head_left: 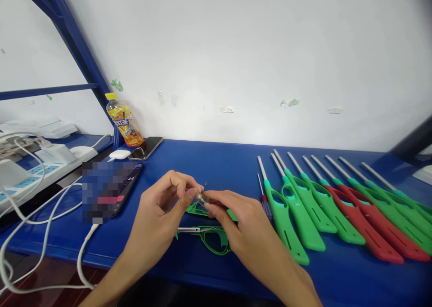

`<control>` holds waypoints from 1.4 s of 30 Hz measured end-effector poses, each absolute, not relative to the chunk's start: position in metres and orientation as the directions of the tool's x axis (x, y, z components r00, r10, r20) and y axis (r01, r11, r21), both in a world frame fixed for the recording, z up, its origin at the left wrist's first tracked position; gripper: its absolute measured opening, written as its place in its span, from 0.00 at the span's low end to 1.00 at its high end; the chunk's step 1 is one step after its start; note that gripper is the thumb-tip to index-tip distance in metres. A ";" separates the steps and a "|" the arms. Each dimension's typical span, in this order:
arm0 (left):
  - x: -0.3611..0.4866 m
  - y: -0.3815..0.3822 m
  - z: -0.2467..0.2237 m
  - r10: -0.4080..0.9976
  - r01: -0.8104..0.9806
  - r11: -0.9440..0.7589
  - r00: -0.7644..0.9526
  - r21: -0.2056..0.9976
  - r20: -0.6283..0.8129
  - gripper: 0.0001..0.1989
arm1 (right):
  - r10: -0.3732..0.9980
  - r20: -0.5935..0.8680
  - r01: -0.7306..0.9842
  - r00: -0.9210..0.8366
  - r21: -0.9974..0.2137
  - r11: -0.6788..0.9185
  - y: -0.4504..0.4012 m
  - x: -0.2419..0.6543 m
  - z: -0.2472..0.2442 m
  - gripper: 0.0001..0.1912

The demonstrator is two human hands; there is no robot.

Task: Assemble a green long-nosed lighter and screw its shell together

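Between the fingertips of both hands is a small clear part with a metallic end (201, 198); its exact kind I cannot make out. My left hand (168, 199) pinches its upper left end, and my right hand (236, 215) pinches the lower right end. Below them on the blue table lies an opened green lighter (216, 248) with a metal rod inside its half shell. Another green shell piece (195, 209) lies just behind it, partly covered by my hands. A tiny thin piece (205, 183) is on the table beyond my fingers.
Right of my hands lie a screwdriver (265, 201) and a row of several long-nosed green lighters (286, 226) and red lighters (367, 230). At left are a phone (130, 190), a darker phone (146, 148), a drink bottle (124, 122), a power strip (37, 179) and white cables (49, 221).
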State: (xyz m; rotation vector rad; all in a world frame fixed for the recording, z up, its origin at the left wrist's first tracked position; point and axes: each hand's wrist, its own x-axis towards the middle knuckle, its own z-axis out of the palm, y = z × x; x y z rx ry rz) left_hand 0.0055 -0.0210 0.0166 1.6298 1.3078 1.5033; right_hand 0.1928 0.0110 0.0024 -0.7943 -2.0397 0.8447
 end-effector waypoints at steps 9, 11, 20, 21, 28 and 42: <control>0.006 -0.024 0.021 0.880 0.197 -0.429 -0.127 0.882 0.457 0.16 | 0.799 0.262 0.065 -0.542 -0.934 0.350 0.008 0.193 0.010 0.14; 0.007 -0.025 0.020 0.866 0.204 -0.450 -0.137 0.870 0.480 0.16 | 0.799 0.240 0.036 -0.552 -0.950 0.310 0.007 0.192 0.011 0.13; 0.008 -0.026 0.014 0.816 0.293 -0.511 -0.130 0.808 0.563 0.15 | 0.833 0.234 0.006 -0.501 -0.962 0.274 0.007 0.186 0.007 0.12; 0.008 -0.026 0.013 0.815 0.294 -0.513 -0.128 0.807 0.565 0.15 | 0.837 0.235 0.004 -0.494 -0.962 0.273 0.006 0.186 0.006 0.12; 0.009 -0.027 0.012 0.811 0.315 -0.509 -0.136 0.801 0.569 0.16 | 0.834 0.248 0.010 -0.493 -0.957 0.290 0.007 0.187 0.008 0.11; 0.009 -0.028 0.010 0.739 0.380 -0.586 -0.111 0.716 0.664 0.16 | 0.818 0.246 -0.005 -0.521 -0.959 0.284 0.006 0.189 0.010 0.11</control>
